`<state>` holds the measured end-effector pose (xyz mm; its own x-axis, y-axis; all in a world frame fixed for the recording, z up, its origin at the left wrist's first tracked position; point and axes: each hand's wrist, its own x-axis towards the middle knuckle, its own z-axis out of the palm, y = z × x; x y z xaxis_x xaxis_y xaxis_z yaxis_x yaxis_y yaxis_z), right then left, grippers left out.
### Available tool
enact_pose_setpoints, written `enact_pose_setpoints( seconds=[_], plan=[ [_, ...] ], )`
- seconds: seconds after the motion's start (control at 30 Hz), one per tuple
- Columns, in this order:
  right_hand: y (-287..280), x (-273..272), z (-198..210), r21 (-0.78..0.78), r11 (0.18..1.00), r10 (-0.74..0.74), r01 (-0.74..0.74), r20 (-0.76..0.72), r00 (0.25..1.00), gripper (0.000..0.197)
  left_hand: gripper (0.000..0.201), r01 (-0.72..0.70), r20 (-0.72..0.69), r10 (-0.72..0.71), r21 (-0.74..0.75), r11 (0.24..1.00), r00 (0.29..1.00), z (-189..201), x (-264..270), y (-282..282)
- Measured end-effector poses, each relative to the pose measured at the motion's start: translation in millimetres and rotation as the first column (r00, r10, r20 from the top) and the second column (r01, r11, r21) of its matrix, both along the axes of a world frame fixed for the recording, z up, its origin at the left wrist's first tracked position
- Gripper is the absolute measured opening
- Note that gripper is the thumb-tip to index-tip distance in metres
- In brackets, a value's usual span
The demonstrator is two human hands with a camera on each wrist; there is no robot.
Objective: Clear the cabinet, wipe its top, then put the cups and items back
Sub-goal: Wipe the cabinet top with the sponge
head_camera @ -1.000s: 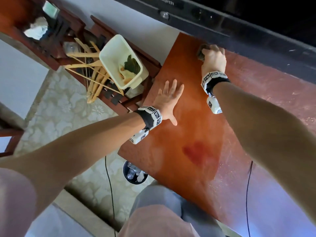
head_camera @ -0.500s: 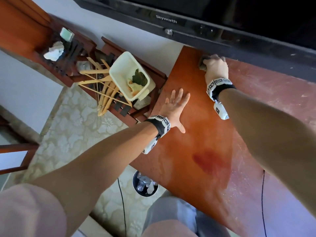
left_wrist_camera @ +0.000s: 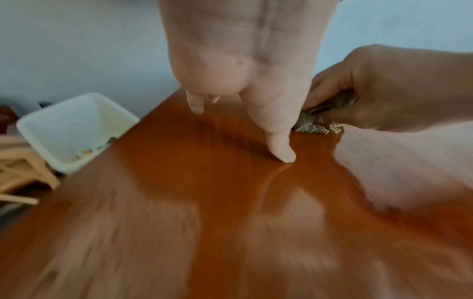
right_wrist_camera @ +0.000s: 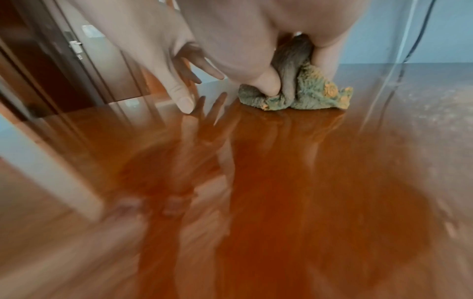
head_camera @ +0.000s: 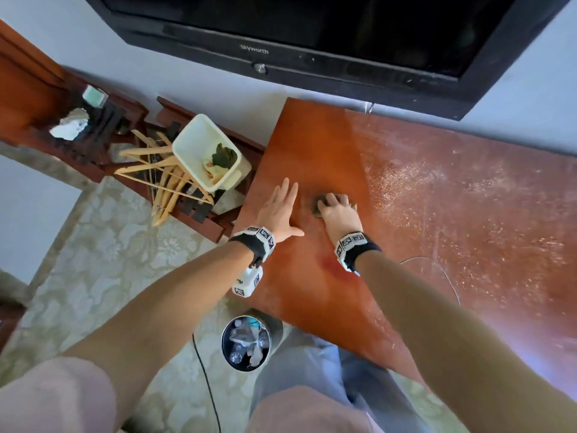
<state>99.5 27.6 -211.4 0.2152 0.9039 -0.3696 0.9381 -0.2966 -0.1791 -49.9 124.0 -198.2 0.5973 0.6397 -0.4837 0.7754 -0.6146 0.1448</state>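
Observation:
The cabinet top (head_camera: pixel 312 145) is glossy red-brown wood; its left strip looks clean and the right part (head_camera: pixel 452 195) is dusty. My right hand (head_camera: pixel 335 210) grips a bunched grey-green cloth (right_wrist_camera: pixel 304 93) and presses it on the top near the middle. The cloth (left_wrist_camera: pixel 317 123) peeks out under the right fingers in the left wrist view. My left hand (head_camera: pixel 279 207) lies flat with straight fingers on the top, just left of the cloth. In the left wrist view the left thumb and fingertips (left_wrist_camera: pixel 281 149) touch the wood. No cups are in view.
A white bin (head_camera: pixel 209 154) with leaves inside stands left of the cabinet, beside wooden hangers (head_camera: pixel 162 179). A round waste bin (head_camera: pixel 246 342) sits on the floor by the front edge. A black TV (head_camera: pixel 343 35) hangs on the wall above. A thin cable (head_camera: pixel 443 270) crosses the dusty part.
My right hand has dragged the cloth from the back edge under the TV toward me, stopping beside the left hand. The left hand has stayed flat in place.

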Motion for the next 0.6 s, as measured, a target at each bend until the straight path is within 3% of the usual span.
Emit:
enact_pose_setpoints(
  seconds=[0.2, 0.47, 0.5, 0.6],
  plan=[
    [-81, -45, 10, -0.083, 0.987, 0.143, -0.141, 0.024, 0.989, 0.043, 0.145, 0.051, -0.05, -0.053, -0.041, 0.998, 0.997, -12, -49, -69],
    [-167, -85, 2, -0.138, 0.956, 0.254, -0.26, -0.061, 0.965, 0.067, 0.152, 0.104, -0.091, -0.117, -0.138, 0.985, 0.989, 0, -59, -133],
    [-176, -88, -4, -0.166, 0.951, 0.249, -0.259, -0.079, 0.965, 0.065, 0.152, 0.124, -0.099, -0.14, -0.146, 0.981, 0.985, 2, -59, -139],
    [-203, -96, -17, -0.136, 0.973, 0.19, -0.189, -0.007, 0.982, 0.031, 0.154, 0.191, -0.088, -0.207, -0.163, 0.968, 0.974, 4, -59, -155]
  ],
)
